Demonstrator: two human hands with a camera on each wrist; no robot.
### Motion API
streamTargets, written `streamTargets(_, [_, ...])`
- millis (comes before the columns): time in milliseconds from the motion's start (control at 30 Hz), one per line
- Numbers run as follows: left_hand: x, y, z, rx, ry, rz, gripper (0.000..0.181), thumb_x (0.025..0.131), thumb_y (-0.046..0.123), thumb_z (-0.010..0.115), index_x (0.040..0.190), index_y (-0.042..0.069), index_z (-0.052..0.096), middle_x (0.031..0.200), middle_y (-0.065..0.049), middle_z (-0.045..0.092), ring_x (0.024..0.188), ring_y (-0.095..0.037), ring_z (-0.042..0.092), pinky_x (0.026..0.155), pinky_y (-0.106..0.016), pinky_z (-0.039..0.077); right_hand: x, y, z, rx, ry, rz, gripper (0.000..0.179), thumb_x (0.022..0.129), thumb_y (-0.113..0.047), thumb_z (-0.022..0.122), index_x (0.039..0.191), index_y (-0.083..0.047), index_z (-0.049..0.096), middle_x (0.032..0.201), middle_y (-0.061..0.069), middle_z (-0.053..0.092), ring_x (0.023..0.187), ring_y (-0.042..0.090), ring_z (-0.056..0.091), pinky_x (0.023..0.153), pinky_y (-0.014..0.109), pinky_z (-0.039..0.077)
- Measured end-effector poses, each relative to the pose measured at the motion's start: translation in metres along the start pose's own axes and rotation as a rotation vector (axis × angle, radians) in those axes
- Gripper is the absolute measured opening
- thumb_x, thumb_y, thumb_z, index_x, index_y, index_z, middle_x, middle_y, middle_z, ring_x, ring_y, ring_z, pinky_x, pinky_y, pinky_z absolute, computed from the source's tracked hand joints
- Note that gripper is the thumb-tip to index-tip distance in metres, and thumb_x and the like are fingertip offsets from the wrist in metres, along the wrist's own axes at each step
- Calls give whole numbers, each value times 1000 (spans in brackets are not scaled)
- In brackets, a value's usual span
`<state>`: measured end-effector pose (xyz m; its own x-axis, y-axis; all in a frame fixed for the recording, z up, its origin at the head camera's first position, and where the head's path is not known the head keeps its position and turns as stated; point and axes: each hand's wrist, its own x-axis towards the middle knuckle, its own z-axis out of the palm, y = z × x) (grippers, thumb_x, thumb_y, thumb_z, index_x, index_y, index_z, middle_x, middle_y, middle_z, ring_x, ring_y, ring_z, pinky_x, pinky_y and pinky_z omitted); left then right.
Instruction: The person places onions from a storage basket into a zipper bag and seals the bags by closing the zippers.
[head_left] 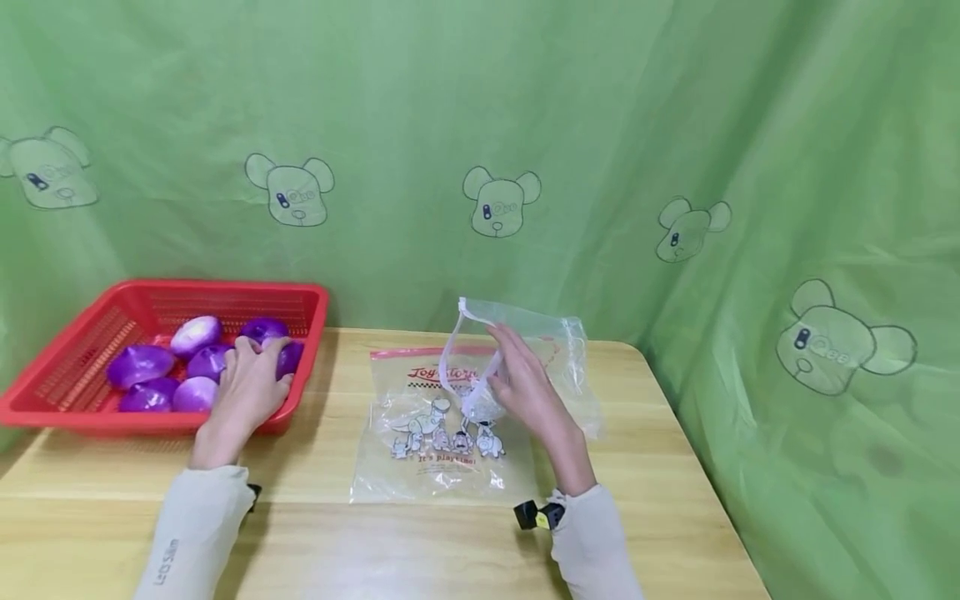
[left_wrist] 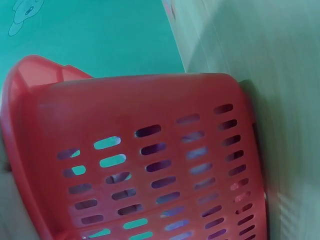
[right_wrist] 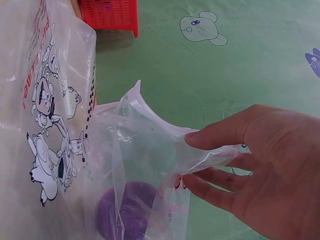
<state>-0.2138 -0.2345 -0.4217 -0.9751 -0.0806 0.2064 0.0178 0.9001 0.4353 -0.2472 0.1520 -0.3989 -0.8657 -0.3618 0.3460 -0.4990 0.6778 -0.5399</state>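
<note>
In the head view my left hand [head_left: 250, 386] reaches into the red basket [head_left: 318, 312], its fingers curved over a purple onion [head_left: 290, 357] near the right wall. Several more glossy onions lie around it, among them a whitish-purple onion [head_left: 197, 335]. The left wrist view shows the basket's slotted side but not the fingers. My right hand [right_wrist: 272, 170] pinches the rim of a clear zip bag [right_wrist: 145, 130] between thumb and fingers, and the bag's mouth gapes. Low in the right wrist view, a round purple thing [right_wrist: 129, 207] shows through the clear plastic.
A flat printed zip bag [head_left: 442, 475] with cartoon figures lies on the wooden table [head_left: 315, 533], partly beneath the held bag. A green curtain [head_left: 405, 100] hangs behind the table and along its right side. The basket stands at the back left.
</note>
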Motion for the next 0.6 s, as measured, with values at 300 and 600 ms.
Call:
streamTargets(300, [2, -5, -5, -18, -182, -30, 52, 100, 15, 49, 150, 7, 36, 148, -50, 7, 128, -69, 28, 94, -78, 34, 4, 1, 3, -4, 16, -59, 80, 81, 11, 69, 152, -5, 36, 159, 17, 29, 145, 35, 31, 114, 46, 34])
streamTargets(600, [3, -8, -6, -79, -58, 77, 40, 91, 1, 60, 130, 0, 50, 124, -41, 32, 86, -58, 56, 79, -68, 48, 2, 0, 0, -18, 11, -28, 81, 82, 9, 70, 153, -5, 35, 160, 16, 29, 145, 33, 31, 115, 44, 31])
